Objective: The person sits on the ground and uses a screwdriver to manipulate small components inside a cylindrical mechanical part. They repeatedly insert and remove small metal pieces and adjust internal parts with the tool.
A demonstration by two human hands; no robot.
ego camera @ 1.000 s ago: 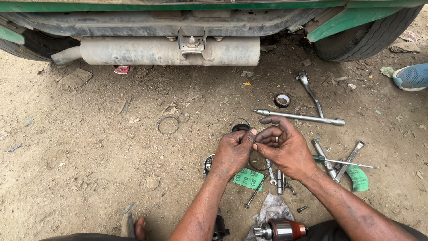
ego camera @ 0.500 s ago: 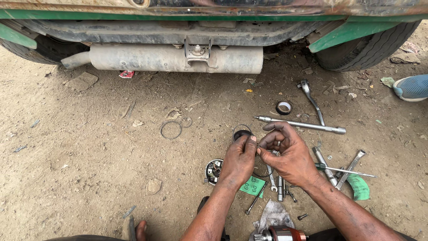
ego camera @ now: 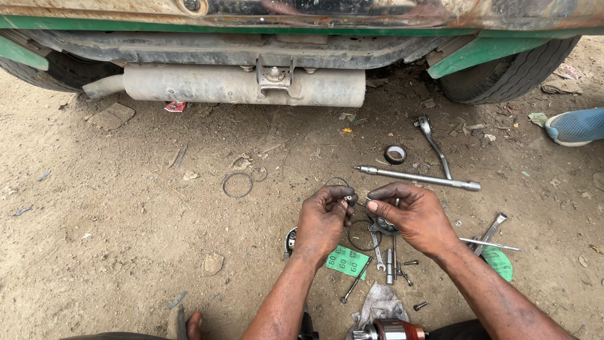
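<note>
Down on the sandy ground, a thin dark rubber ring (ego camera: 237, 185) lies well to the left of the person's left hand (ego camera: 322, 220), whose thumb and fingertips pinch a small metal part (ego camera: 348, 198) held just above the dirt. Just beside it, the right hand (ego camera: 412, 215) curls its fingers narrowly toward the same small part, though what it grips cannot be told. Farther right, a long grey steel extension bar (ego camera: 418, 178) lies beyond the knuckles, and a green sandpaper square (ego camera: 347, 261) rests below the two wrists.
</note>
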